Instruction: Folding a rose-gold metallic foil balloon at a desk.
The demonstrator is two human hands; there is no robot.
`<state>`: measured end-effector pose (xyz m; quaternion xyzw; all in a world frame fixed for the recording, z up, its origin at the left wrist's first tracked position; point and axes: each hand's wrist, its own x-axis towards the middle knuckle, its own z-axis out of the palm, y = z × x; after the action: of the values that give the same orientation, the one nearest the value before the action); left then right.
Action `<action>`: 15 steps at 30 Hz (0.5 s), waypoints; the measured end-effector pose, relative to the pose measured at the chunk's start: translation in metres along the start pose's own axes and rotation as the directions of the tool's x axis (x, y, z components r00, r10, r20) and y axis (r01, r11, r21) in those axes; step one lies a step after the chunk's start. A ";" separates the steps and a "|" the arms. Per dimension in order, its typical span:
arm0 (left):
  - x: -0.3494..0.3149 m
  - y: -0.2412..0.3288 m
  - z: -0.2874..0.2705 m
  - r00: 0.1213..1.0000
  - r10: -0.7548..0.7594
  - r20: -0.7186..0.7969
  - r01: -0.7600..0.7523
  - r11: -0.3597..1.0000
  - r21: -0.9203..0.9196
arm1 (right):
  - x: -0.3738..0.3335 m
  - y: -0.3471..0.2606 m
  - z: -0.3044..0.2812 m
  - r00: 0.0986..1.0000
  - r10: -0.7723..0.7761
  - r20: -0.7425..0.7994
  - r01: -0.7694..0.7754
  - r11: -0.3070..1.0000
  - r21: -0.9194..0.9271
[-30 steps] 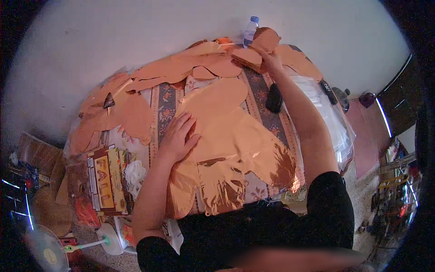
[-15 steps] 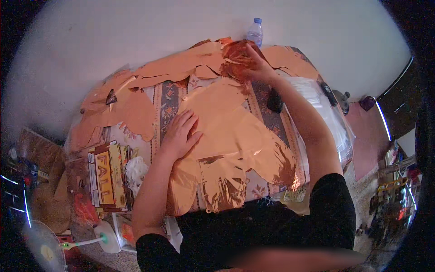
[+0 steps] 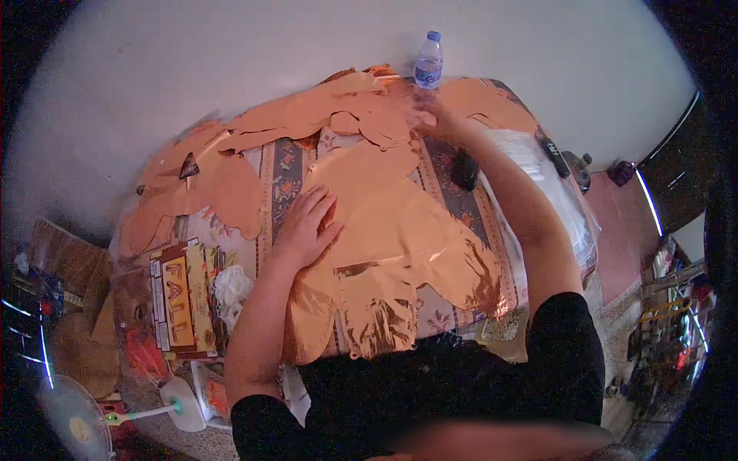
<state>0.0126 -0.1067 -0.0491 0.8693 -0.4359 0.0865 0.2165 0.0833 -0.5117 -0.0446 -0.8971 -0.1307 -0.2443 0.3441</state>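
A large flat copper-coloured foil balloon [image 3: 384, 200] lies across the middle of the table. My left hand [image 3: 307, 224] rests open on its left edge, fingers stretched out. At the far side, my right hand [image 3: 430, 117] is over more flat copper foil [image 3: 304, 109], smeared by motion, so whether it grips the foil cannot be made out. Just beyond that hand stands a clear water bottle [image 3: 428, 65] with a blue cap. Another copper foil piece [image 3: 204, 192] spreads over the table's left side, with a small dark triangular piece [image 3: 188, 165] on top.
Left of my forearm lie a stack of printed packets [image 3: 181, 300] and a white ribbon bundle [image 3: 232, 290]. Clear plastic sleeves [image 3: 530, 173] lie on the right, beside a black remote [image 3: 555, 157]. A black object [image 3: 465, 170] sits near my right forearm. A white fan [image 3: 73, 422] stands lower left.
The crumpled, darker foil under my right hand now looks lighter and flatter. That hand has shifted slightly down, uncovering more of the bottle. My left hand stays in place.
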 end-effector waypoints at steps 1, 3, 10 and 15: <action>0.000 0.001 0.000 1.000 0.005 0.001 -0.005 1.000 0.002 | -0.006 0.010 0.006 0.997 -0.080 0.003 0.079 0.975 -0.209; -0.003 0.002 -0.001 1.000 -0.013 -0.005 0.013 1.000 -0.023 | -0.004 0.000 0.005 0.986 -0.164 0.026 0.161 0.901 -0.402; -0.008 -0.004 0.001 1.000 -0.029 0.001 0.029 1.000 -0.004 | 0.009 -0.016 -0.008 0.916 0.382 0.122 -0.231 0.751 -0.618; 0.000 0.001 0.000 1.000 0.017 0.005 -0.017 1.000 0.010 | 0.014 0.061 0.007 0.999 0.039 0.007 -0.038 0.996 -0.080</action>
<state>0.0117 -0.1070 -0.0484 0.8668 -0.4433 0.0885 0.2103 0.1224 -0.5504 -0.0755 -0.9135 -0.1050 -0.2390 0.3122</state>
